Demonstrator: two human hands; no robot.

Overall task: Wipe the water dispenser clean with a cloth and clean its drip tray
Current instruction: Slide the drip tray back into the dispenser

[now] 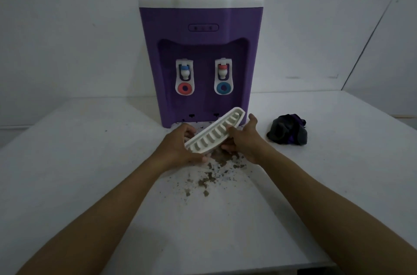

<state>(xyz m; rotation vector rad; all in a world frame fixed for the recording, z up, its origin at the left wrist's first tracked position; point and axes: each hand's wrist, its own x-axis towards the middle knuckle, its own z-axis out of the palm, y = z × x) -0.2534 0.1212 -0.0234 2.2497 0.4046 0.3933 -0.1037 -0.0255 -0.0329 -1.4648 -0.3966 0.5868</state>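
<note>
The white slotted drip tray (pixel 214 133) is in the middle of the frame, lifted off the surface (pixel 67 162) and tilted. Its far end points up and right toward the foot of the water dispenser (pixel 200 49), and its near end dips down and left. Both hands hold it.

The left hand (pixel 178 148) grips the lower left end. Its fingers (pixel 190 131) curl round the far edge and its thumb sits under the near edge. The right hand (pixel 246 139) takes the long near edge around the middle, with one finger lying over the slots, the others tucked beneath, and the thumb sticking up free of the tray.

Just below the tray, brown crumbs of dirt (pixel 209 175) lie scattered on the surface, trailing toward the bottom of the frame.

The dispenser stands right behind the tray. It is purple with a white top, and two taps sit in its recess: the left tap (pixel 185 76) has a red ring and the right tap (pixel 223 74) has a blue ring.

To the right of the hands, apart from them, a dark crumpled cloth (pixel 287 132) rests on the surface. A pale wall (pixel 67 15) fills the upper part of the frame.
</note>
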